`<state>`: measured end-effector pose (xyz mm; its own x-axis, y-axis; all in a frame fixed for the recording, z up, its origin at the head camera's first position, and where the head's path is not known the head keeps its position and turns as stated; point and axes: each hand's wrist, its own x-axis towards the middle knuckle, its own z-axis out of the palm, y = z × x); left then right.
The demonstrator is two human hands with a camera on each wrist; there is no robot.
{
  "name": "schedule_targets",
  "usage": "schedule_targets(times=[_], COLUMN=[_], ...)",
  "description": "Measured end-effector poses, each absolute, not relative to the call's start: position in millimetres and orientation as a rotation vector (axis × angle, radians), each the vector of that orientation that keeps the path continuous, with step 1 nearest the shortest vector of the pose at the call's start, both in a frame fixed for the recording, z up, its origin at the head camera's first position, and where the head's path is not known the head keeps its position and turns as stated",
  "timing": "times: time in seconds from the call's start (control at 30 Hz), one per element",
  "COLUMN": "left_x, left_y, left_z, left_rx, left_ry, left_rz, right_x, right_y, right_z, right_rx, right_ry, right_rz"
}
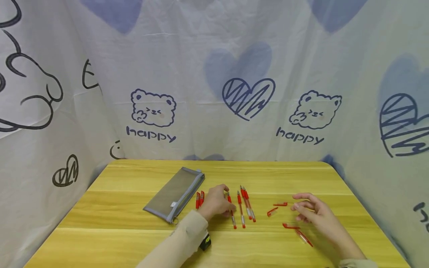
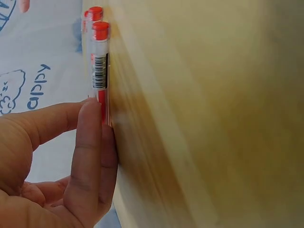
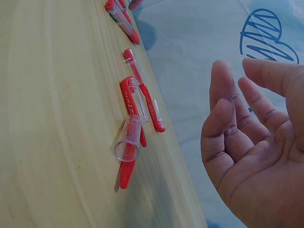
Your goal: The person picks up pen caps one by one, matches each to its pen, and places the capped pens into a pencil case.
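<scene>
My left hand [image 1: 218, 201] pinches a red gel pen [image 1: 233, 219] lying on the table, its barcode label [image 2: 99, 71] showing in the left wrist view. Beside it, to the right, lie several uncapped red pens [image 1: 241, 210] side by side, tips pointing away. My right hand [image 1: 313, 214] hovers over the right part of the table, fingers loosely bent and holding nothing. Around and below it lie several loose clear pen caps with red clips [image 1: 280, 204]; in the right wrist view one cap [image 3: 127, 152] shows its open end. Partly behind my left hand are red pens [image 1: 197, 199].
A grey mesh zip pouch [image 1: 174, 193] lies flat at the left of the wooden table [image 1: 110, 223]. Below my left sleeve, a small black and yellow item [image 1: 205, 242] shows partly. Printed curtains [image 1: 194, 74] stand around the table's back and sides.
</scene>
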<state>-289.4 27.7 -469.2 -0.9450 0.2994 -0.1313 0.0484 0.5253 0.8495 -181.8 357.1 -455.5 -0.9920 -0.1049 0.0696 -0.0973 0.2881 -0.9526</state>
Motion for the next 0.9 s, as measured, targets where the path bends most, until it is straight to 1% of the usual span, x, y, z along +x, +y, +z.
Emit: schedule_targets(times=[0.53,0.9], left_x=[-289,-288], left_y=[26,20], left_z=[-464,-464], left_rx=[0.386,0.354], left_ry=[2.719,2.644], left_rz=[1.134,1.181], right_x=[-182,-180], right_y=[364,368], right_z=[-457,-456], right_rx=[-0.239,-0.194], right_ry=[2.520,2.571], right_rz=[-1.864,-1.846])
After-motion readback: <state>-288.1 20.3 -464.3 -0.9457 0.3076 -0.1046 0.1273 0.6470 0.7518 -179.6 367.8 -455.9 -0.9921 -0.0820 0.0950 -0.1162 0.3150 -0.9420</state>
